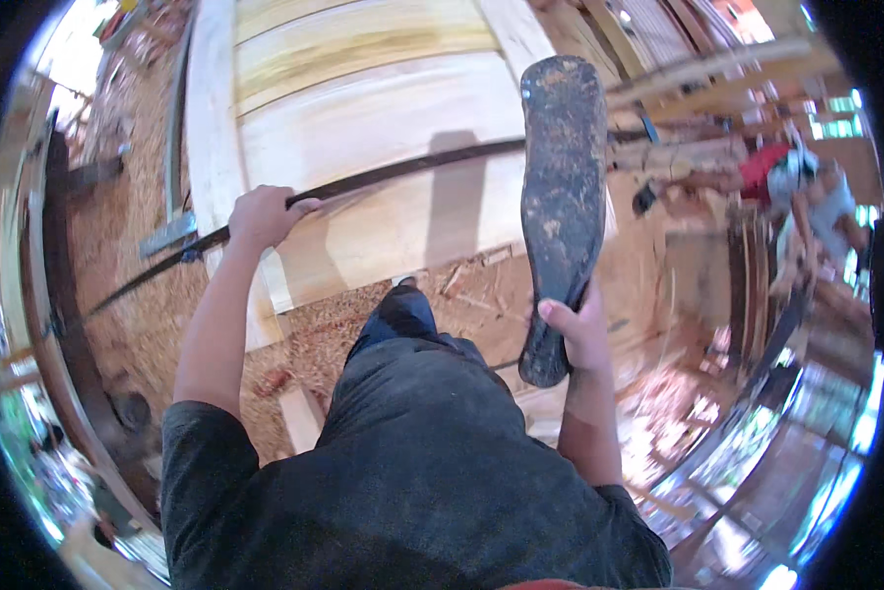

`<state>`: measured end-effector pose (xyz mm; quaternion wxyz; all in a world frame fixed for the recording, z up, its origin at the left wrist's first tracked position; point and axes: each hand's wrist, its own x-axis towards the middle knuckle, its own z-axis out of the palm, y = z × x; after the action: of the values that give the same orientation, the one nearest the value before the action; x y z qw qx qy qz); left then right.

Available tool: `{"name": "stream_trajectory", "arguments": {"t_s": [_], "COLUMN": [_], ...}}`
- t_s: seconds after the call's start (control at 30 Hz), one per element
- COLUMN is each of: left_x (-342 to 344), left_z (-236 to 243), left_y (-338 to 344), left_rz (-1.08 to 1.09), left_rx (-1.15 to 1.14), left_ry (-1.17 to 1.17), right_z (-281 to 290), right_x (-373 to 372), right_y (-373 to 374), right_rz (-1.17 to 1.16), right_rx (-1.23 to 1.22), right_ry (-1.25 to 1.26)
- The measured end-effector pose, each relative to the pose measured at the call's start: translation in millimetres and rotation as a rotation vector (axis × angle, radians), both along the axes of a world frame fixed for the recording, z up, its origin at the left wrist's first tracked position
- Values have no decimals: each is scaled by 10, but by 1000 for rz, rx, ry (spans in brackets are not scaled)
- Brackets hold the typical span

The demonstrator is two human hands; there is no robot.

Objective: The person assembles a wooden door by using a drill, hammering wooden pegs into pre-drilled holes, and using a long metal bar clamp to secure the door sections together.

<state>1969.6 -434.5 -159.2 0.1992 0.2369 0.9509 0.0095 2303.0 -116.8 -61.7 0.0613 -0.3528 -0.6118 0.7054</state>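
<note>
Before me lies a pale wooden panel (363,108) of wide boards set in a frame, reaching toward the far edge. A long, thin dark bar (402,172) crosses it from the lower left to the upper right. My left hand (265,216) is closed over this bar at the panel's left side, thumb pointing right. My right hand (577,329) grips the narrow lower end of a dark, scuffed, paddle-shaped mallet (565,157). Its broad end is raised above the panel's right side, hiding part of the bar, and a shadow falls on the boards.
Wood shavings (338,315) cover the floor around my feet. A metal clamp piece (169,236) sits by the panel's left edge. Dark beams (63,324) run along the left. Another person (806,187) is at the right, near stacked timber (747,285).
</note>
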Motion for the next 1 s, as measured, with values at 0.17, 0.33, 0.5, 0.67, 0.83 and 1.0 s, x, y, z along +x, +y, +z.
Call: {"name": "stream_trajectory", "arguments": {"t_s": [0.17,0.33,0.5,0.67,0.83,1.0], "left_x": [-174,-27,54,108,115,126], "left_z": [68,244,63,8,-16,77], "left_y": [-119,-54,-41,44,-17,70], "left_rz": [-6,77,144,141,149,102], "left_rx": [57,-9,118,167,145,136], "left_ry": [-4,-145,-183,-146,-101,-96], "right_z": [75,-127,-565,-1210,-1357,-1379], "right_x": [-1708,-2799,-3448,-3766,-3865,-3823], "right_y": [118,146,200,556,623,1022], "right_rz": [278,379,504,735,648,752], "right_rx": [-66,-52,-45,-370,-449,497], "right_ry": [135,122,100,114,-81,-150]}}
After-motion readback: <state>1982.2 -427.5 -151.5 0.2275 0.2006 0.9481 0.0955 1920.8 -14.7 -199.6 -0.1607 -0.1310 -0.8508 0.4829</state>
